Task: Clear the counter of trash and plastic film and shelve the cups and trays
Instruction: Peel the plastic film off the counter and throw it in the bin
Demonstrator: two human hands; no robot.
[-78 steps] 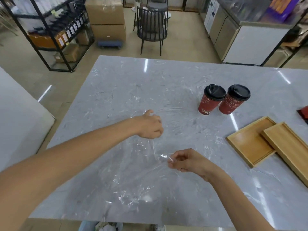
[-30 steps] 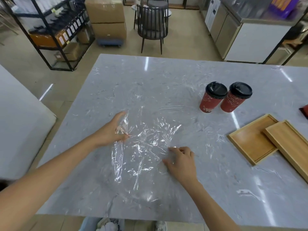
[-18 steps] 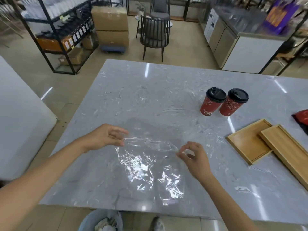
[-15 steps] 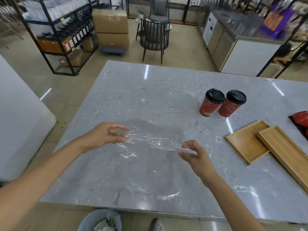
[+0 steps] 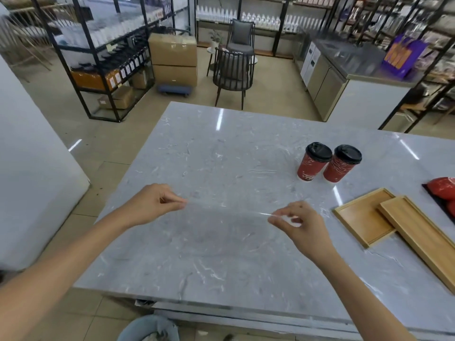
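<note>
My left hand [image 5: 152, 205] and right hand [image 5: 299, 223] each pinch one end of the plastic film [image 5: 226, 208], stretched above the counter [image 5: 221, 267]. Both cups [image 5: 312, 161] and two wooden trays [image 5: 364, 220] wait unshelved.

The person is wearing nothing on either forearm, with no sleeve showing up to the frame's edge; the left hand [image 5: 154, 203] and right hand [image 5: 301, 226] are appearing bare too (no gloves, rings or watch).

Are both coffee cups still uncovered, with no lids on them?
No, both red cups carry black lids and stand upright side by side on the counter.
</note>
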